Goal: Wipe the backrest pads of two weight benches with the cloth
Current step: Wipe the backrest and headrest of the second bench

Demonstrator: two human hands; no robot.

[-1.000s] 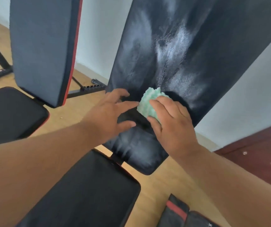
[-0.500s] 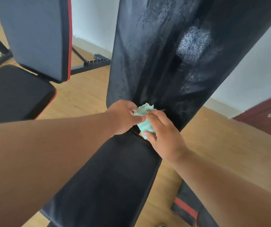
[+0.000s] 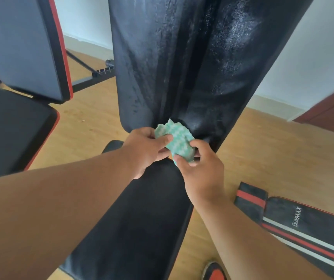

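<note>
A crumpled green-and-white cloth [image 3: 177, 141] is held between both hands, just in front of the bottom edge of the near bench's black backrest pad [image 3: 182, 61], which rises steeply and shows wet streaks. My left hand [image 3: 145, 147] pinches the cloth's left side with thumb and fingers. My right hand [image 3: 200, 166] grips its lower right part. Below the hands lies this bench's black seat pad [image 3: 142, 219]. A second bench's grey backrest pad [image 3: 20, 43] with red trim stands at the upper left, above its black seat pad [image 3: 10, 130].
Wooden floor [image 3: 93, 118] lies between the benches. A black mat with red and white stripes [image 3: 303, 229] lies on the floor at the right, and a black-and-red shoe [image 3: 214, 271] shows at the bottom. White wall behind; a dark red cabinet [image 3: 331, 112] at far right.
The right hand stopped pressing the cloth on the backrest and brought it down to the pad's bottom edge. The left hand left the pad and took hold of the cloth too.
</note>
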